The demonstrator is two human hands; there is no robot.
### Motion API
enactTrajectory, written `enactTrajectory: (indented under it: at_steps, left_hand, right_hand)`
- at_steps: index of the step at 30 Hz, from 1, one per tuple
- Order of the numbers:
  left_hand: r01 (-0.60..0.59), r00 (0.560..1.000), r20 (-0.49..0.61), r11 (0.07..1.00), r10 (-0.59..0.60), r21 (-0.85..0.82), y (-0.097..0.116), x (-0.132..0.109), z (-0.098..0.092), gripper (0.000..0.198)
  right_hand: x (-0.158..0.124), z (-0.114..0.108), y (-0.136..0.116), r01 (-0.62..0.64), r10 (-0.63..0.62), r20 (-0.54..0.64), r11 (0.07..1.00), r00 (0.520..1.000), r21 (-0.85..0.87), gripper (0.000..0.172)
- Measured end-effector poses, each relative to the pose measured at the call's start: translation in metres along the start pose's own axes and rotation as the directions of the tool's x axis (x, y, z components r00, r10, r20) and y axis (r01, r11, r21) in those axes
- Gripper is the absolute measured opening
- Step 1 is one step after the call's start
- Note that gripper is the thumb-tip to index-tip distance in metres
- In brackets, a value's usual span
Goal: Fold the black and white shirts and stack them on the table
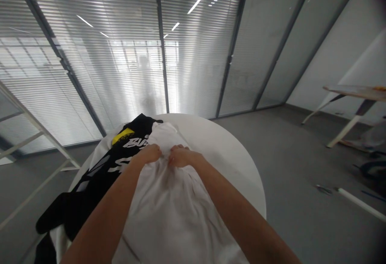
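A white cloth garment (171, 211) lies gathered over the near part of a round white table (238, 163), its folds running down toward me. My left hand (150, 153) is closed on the white garment, and my right hand (181, 156) pinches it just beside. Creases bunch between the two hands. Exactly what kind of garment it is, I cannot tell. To the left, a black garment (99, 175) with white lettering and a yellow patch is spread on the table, partly under the white cloth and behind my left forearm.
A white metal frame (45, 131) stands left of the table. Glass partitions with blinds (126, 54) rise behind it. At the right are a wooden-topped table (356, 91) with white legs and a white pole (362, 203) on the grey floor.
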State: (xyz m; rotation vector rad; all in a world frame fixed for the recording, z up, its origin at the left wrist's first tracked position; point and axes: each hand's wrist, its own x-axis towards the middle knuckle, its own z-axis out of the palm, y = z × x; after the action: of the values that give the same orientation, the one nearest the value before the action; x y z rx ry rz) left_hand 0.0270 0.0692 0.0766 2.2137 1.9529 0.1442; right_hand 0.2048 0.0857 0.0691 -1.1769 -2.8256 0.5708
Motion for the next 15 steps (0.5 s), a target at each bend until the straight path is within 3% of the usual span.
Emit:
enactTrajectory:
  at_steps: [4,7,11,13,15]
  left_hand:
    - [0.129,0.992,-0.013,0.989,-0.128,0.069,0.001,0.013,0.025,0.023]
    - [0.186,0.976,-0.133,0.976,-0.171,0.113,0.004,0.014,0.043,0.033]
    - [0.194,0.936,-0.322,0.970,-0.139,0.145,0.010,0.020,0.060,0.038]
    - [0.184,0.926,-0.357,0.971,-0.120,0.152,0.011,0.024,0.065,0.039]
    - [0.171,0.924,-0.368,0.973,-0.105,0.153,0.010,0.028,0.068,0.040]
  right_hand:
    - [0.020,-0.003,0.012,-0.037,0.036,0.038,0.999,0.999,0.017,0.017]
    - [0.020,-0.008,0.036,0.013,-0.013,-0.008,0.998,1.000,0.068,0.027]
    - [0.010,-0.011,0.083,0.031,0.010,-0.133,0.952,0.991,0.305,0.033]
    - [0.002,-0.013,0.110,0.035,0.065,-0.245,0.924,0.967,0.382,0.033]
    - [-0.009,-0.017,0.137,-0.034,0.150,-0.307,0.935,0.940,0.354,0.040]
